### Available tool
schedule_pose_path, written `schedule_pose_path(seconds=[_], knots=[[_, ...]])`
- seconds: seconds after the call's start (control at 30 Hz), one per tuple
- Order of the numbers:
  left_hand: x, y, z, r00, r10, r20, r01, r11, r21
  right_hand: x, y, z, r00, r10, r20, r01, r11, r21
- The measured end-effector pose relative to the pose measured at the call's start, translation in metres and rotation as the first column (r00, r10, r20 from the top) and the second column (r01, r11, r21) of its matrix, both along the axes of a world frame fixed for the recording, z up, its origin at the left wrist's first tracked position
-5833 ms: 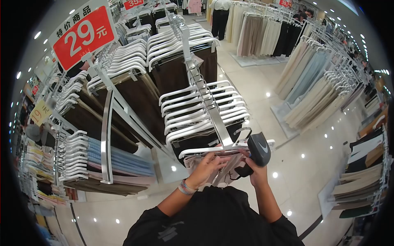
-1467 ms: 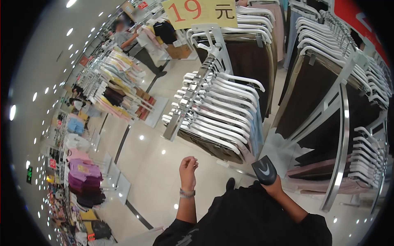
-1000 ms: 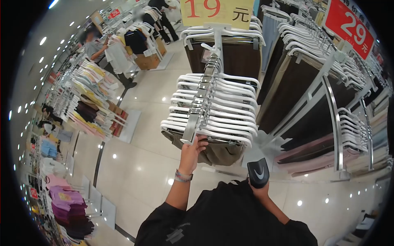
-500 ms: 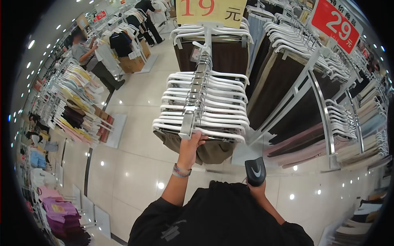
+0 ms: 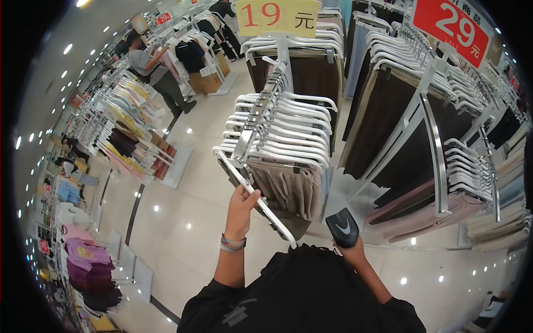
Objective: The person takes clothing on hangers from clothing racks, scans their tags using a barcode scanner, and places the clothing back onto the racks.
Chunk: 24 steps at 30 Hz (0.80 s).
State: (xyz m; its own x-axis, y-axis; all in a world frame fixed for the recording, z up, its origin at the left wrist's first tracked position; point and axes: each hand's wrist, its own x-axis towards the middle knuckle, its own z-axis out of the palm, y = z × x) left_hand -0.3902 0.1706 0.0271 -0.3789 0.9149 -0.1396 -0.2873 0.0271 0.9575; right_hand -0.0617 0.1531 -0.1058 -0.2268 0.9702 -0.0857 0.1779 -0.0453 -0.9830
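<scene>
My left hand [image 5: 240, 210] is closed around the middle of a white hanger [image 5: 277, 222], which is swung at an angle at the front end of the metal rail [image 5: 242, 147]. Dark olive trousers [image 5: 295, 224] hang low behind that hanger, partly hidden. On the same rail, several white hangers sit in a row, and beige trousers [image 5: 294, 188] show beneath the front ones. A black barcode scanner [image 5: 342, 226] is gripped in my right hand [image 5: 353, 251], just right of the olive trousers. My right fingers are mostly hidden behind the scanner.
A yellow price sign [image 5: 277, 18] tops the rack ahead, and a red sign [image 5: 451, 30] stands at right. Another rack of trousers [image 5: 383, 122] fills the right side. At far left, a person [image 5: 150, 66] stands by clothes racks. Pale tiled floor [image 5: 189, 244] lies left.
My left hand has turned the front hanger from crosswise to a slant toward me, uncovering the beige trousers behind it. The scanner is tilted more to the left.
</scene>
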Motion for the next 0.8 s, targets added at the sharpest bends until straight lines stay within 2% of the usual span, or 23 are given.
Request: schedule_pose_path(seconds=[0.03, 0.23, 0.33, 0.47, 0.53, 0.57, 0.6, 0.67, 0.7, 0.73, 0.77, 0.8], knots=[[0.003, -0.002, 0.003, 1.000, 0.008, -0.025, -0.008, 1.000, -0.002, 0.006, 0.000, -0.004, 1.000, 0.017, -0.011, -0.017, 0.999, 0.044], [0.037, -0.018, 0.027, 0.985, 0.068, -0.157, -0.065, 0.998, 0.028, 0.044, -0.010, -0.013, 0.991, 0.078, -0.112, -0.077, 0.997, 0.011], [0.055, -0.033, 0.037, 0.973, 0.109, -0.202, -0.108, 0.994, 0.017, 0.061, -0.018, -0.015, 0.991, 0.097, -0.090, -0.099, 0.995, -0.020], [0.067, -0.063, 0.035, 0.978, 0.086, -0.191, -0.098, 0.994, -0.056, 0.076, -0.032, -0.017, 0.983, 0.110, -0.149, -0.122, 0.990, -0.069], [0.076, -0.076, 0.033, 0.973, 0.098, -0.209, -0.103, 0.995, -0.013, 0.079, -0.042, -0.016, 0.975, 0.102, -0.196, -0.131, 0.982, -0.139], [0.077, -0.083, 0.035, 0.972, 0.031, -0.234, -0.038, 0.999, -0.026, 0.082, -0.046, -0.019, 0.975, 0.100, -0.196, -0.131, 0.980, -0.152], [0.080, -0.087, 0.033, 0.972, 0.031, -0.233, -0.042, 0.998, -0.039, 0.084, -0.050, -0.020, 0.973, 0.128, -0.193, -0.152, 0.982, -0.114], [0.084, -0.096, 0.027, 0.976, 0.032, -0.215, -0.030, 0.999, 0.011, 0.087, -0.054, -0.019, 0.968, 0.165, -0.189, -0.183, 0.980, -0.081], [0.087, -0.099, 0.025, 0.976, 0.037, -0.214, -0.036, 0.999, 0.006, 0.089, -0.054, -0.013, 0.958, 0.200, -0.207, -0.236, 0.958, -0.164], [0.092, -0.101, 0.022, 0.987, 0.042, -0.158, -0.028, 0.995, 0.091, 0.089, -0.052, -0.002, 0.946, 0.231, -0.228, -0.285, 0.928, -0.242], [0.097, -0.102, 0.020, 0.994, 0.040, -0.101, -0.021, 0.984, 0.174, 0.089, -0.051, 0.011, 0.946, 0.231, -0.227, -0.284, 0.927, -0.244], [0.108, -0.102, 0.029, 0.994, 0.038, -0.099, -0.020, 0.985, 0.171, 0.088, -0.049, 0.031, 0.941, 0.271, -0.201, -0.309, 0.933, -0.186]])
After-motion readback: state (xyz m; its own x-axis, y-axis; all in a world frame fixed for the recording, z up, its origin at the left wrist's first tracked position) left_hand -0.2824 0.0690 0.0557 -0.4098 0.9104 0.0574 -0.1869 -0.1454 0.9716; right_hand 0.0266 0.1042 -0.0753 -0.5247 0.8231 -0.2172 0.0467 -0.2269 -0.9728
